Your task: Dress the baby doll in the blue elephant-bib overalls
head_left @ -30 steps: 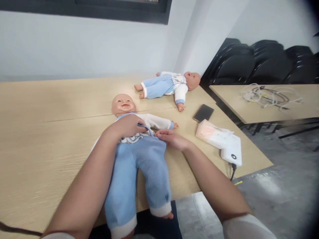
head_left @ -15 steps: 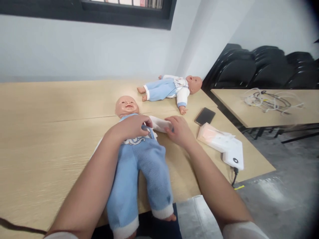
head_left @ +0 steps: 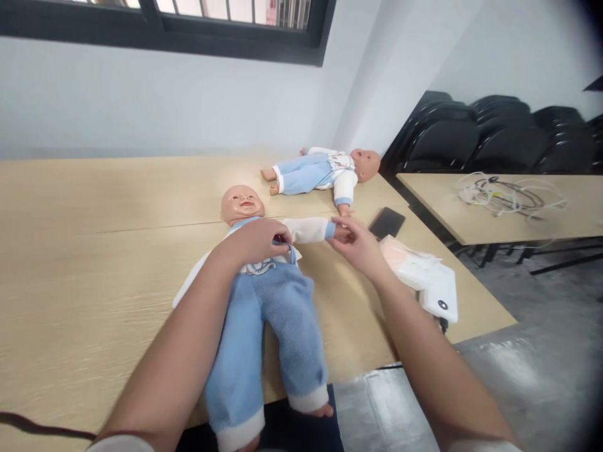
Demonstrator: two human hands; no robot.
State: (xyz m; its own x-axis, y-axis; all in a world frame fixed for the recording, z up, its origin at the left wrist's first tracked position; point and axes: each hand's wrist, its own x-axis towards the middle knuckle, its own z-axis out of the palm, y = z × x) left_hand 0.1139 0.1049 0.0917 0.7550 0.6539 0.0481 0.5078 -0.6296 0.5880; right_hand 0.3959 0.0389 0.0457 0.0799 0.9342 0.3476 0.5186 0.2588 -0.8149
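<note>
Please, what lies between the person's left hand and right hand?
In the head view, the nearer doll's white sleeve, with its blue cuff, stretches between the left hand and the right hand; tabletop shows on its near side.

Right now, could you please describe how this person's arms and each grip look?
The left grip and right grip are bare, without gloves, and no watch or bracelet shows. The left forearm and right forearm are uncovered. Only whitish edges of the left sleeve and right sleeve show, with no visible markings.
</note>
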